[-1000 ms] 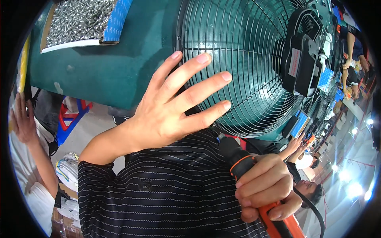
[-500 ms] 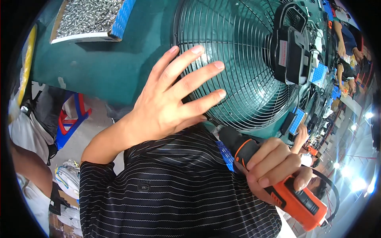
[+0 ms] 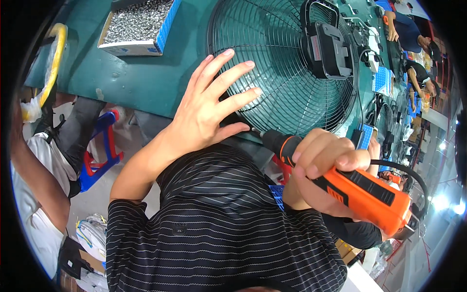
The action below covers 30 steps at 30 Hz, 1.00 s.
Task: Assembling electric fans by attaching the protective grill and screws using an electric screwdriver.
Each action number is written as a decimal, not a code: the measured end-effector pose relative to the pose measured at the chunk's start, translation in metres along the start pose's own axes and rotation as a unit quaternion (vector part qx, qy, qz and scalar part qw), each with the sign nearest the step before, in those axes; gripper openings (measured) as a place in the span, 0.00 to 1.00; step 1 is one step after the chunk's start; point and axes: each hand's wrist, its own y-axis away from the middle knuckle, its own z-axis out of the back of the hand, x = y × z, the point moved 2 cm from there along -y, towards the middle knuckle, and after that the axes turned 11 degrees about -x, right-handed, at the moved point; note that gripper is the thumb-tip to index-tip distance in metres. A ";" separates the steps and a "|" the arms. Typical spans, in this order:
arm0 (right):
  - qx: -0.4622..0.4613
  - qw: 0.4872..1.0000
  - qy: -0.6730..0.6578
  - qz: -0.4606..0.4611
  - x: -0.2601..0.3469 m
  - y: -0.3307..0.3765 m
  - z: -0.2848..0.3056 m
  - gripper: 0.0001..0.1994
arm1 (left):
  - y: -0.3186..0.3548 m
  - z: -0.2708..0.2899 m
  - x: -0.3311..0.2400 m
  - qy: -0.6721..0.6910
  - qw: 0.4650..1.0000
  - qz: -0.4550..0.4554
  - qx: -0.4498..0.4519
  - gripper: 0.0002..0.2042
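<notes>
Green bench (image 3: pixel 141 82): L hand (image 3: pixel 206 114) flat, open on fan guard (image 3: pixel 282 73); R hand (image 3: pixel 323 173) clamped round orange screwdriver (image 3: pixel 360 192).

Two hands raised, one spread flat, one clenched

The left hand (image 3: pixel 206 114) lies open, palm down, its fingers (image 3: pixel 228 78) fanned toward one o'clock and the thumb stretched toward three o'clock; its bare forearm slopes back toward seven o'clock, elbow bent. The right hand (image 3: pixel 323 168) sits at four o'clock from the left, curled into a tight grip, knuckles up, fingers wrapped over, wrist bent down.
</notes>
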 end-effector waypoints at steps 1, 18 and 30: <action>0.004 1.000 -0.011 -0.010 0.000 0.000 0.000 0.44 | -0.001 0.000 -0.001 0.000 1.000 -0.002 0.000 0.41; -0.001 0.998 -0.031 -0.059 -0.004 -0.006 -0.010 0.44 | 0.000 -0.002 0.003 -0.009 1.000 -0.023 -0.016 0.39; -0.051 0.995 -0.045 -0.068 -0.007 -0.007 -0.010 0.49 | 0.003 -0.002 0.003 -0.007 1.000 -0.016 -0.014 0.39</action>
